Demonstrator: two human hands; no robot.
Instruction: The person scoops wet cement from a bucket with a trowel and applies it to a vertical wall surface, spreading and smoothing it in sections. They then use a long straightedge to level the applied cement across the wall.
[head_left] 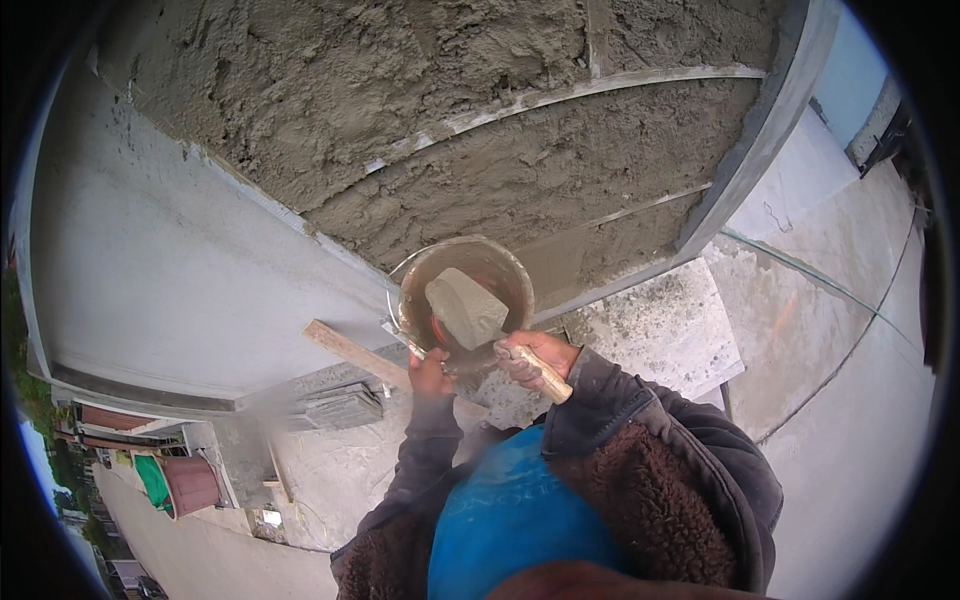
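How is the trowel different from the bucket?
Shape: the trowel has a flat blade and a straight, pale handle, while the bucket is round and hollow.
Size: the bucket's opening looks wider than the trowel's blade.
Pose: the trowel's handle is in the right hand, its blade over the bucket's opening; the bucket's mouth faces up.
Both look smeared with something greyish.

soft daylight, faint shadows; hazy patch lower left; lines bend toward black rim.
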